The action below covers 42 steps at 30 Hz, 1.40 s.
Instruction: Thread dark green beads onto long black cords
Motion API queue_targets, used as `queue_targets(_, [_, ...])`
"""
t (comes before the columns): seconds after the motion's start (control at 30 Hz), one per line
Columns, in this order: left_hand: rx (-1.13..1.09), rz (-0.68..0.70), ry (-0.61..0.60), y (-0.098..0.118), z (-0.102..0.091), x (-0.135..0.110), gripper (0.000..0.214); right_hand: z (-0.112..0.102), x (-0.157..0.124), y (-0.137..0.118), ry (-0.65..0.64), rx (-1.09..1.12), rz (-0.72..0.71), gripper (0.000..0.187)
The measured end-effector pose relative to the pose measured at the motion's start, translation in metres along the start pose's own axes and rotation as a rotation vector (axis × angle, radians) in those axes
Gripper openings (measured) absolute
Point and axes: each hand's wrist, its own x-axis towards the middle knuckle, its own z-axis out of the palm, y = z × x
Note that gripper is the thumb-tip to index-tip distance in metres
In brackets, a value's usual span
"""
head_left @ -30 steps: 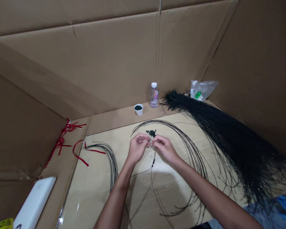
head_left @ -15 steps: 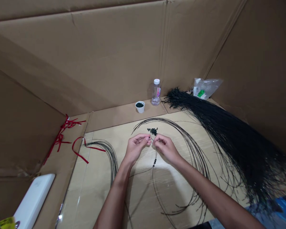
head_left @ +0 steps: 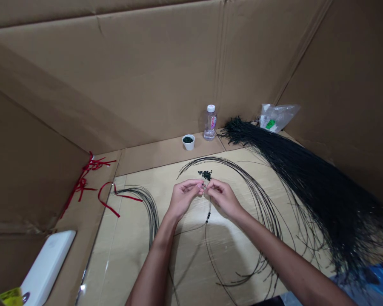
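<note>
Near side of the bead pile point(head_left: 207, 174): left hand point(head_left: 184, 197), pinched together on a dark bead point(head_left: 203, 184); right hand point(head_left: 222, 197), pinched on a thin cord point(head_left: 210, 205).

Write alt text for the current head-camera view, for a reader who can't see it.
A person's left hand, apparently pinching a bead, nearly meets their right hand above a table; a thin beaded cord runs down from the right hand's grip. Beyond are a bead pile, a white cup, a clear bottle and, at right, a thick bundle of dark cords.
</note>
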Motion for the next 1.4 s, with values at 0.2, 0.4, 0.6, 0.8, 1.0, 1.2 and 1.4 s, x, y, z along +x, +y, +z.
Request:
queue_targets(0.2, [-0.002,0.009,0.0,0.0006,0.0008,-0.0006,0.041,0.0002,-0.0003,0.0023,-0.003,-0.005,0.004,0.014])
queue_targets(0.4, [0.009,0.016,0.009,-0.0004,0.0014,0.0001,0.042,-0.0002,-0.0012,0.0012,-0.013,-0.035,-0.012,0.016])
queue_targets(0.6, [0.017,0.025,0.004,-0.0019,0.001,-0.0005,0.04,-0.0018,-0.0004,0.0045,-0.004,-0.041,-0.019,0.013])
queue_targets(0.8, [0.022,0.031,0.008,0.0,0.002,-0.0009,0.039,-0.0028,0.0005,0.0051,0.004,-0.068,-0.029,0.011])
queue_targets(1.0, [0.02,0.028,0.007,0.0009,0.0022,-0.001,0.039,-0.0028,0.0,0.0027,0.006,-0.068,-0.021,0.01])
queue_targets(1.2, [0.02,0.025,0.009,0.0005,0.002,-0.001,0.038,-0.0022,-0.0001,0.0016,0.01,-0.059,-0.004,0.01])
queue_targets(1.4, [0.028,0.037,0.002,0.0011,0.0023,-0.0014,0.038,-0.0021,-0.0001,0.0016,0.004,-0.064,-0.01,0.011])
